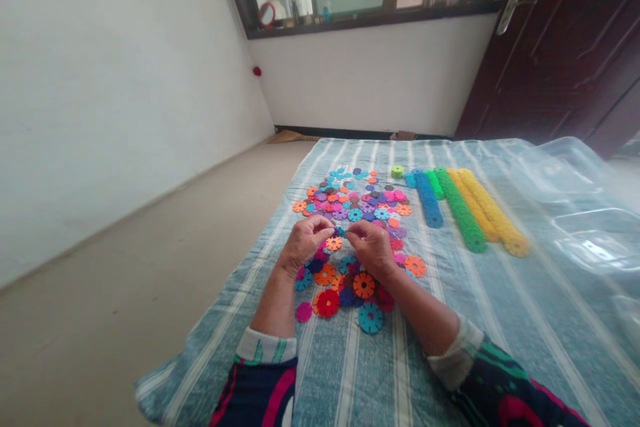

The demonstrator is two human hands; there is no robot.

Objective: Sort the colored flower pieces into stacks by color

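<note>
My left hand (306, 240) and my right hand (371, 247) come close together over a spread of colourful notched plastic discs. Both are closed in a pinch, their fingertips almost meeting at a small blue notched disc (341, 231). The fingers partly hide its edges. Below them lie an orange disc (364, 285), a red disc (328, 303), a blue disc (371, 317) and a magenta disc (303, 311). More loose discs (355, 215) in purple, pink, orange and blue lie beyond my hands.
Discs stacked into long rods lie to the right: a blue rod (429, 200), a green rod (461, 213) and yellow rods (495, 213). A short lime stack (397, 171) sits beside them. Clear plastic containers (597, 240) stand at the right on the striped cloth (345, 380).
</note>
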